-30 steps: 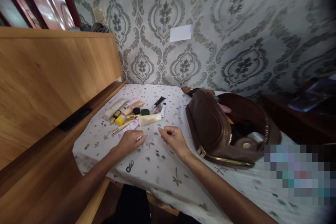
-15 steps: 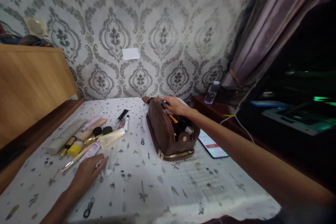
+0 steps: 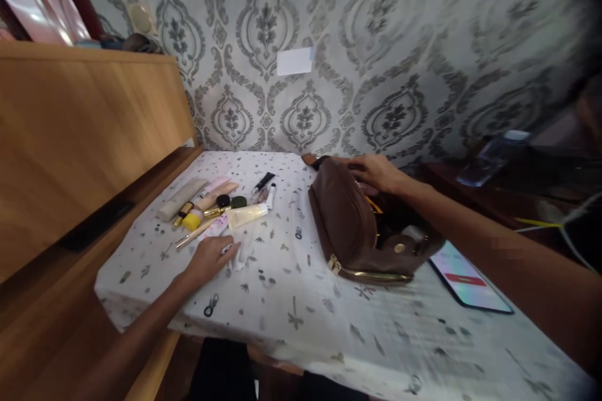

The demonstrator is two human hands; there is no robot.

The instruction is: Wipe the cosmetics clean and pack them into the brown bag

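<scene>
A brown leather bag (image 3: 343, 219) stands unzipped on the cloth-covered table, with dark and orange items showing inside. My right hand (image 3: 374, 172) reaches over its back rim; the fingers are bent at the opening, and their tips are partly hidden. My left hand (image 3: 211, 257) rests on the cloth at the near side of several cosmetics, fingers curled around a small whitish, translucent item that is hard to make out. Beside it are a cream tube (image 3: 247, 216), a yellow-capped bottle (image 3: 192, 220), a large beige tube (image 3: 181, 199) and a gold stick (image 3: 190, 237).
A lit phone (image 3: 470, 282) lies right of the bag, under my right forearm. Behind it, a water bottle (image 3: 491, 160) stands on a dark red surface. A wooden panel (image 3: 94, 119) borders the table's left side; a patterned wall rises behind.
The view has swung toward the left, so everything sits further right in the picture. My right hand stays at the bag's back rim and my left hand stays beside the cosmetics.
</scene>
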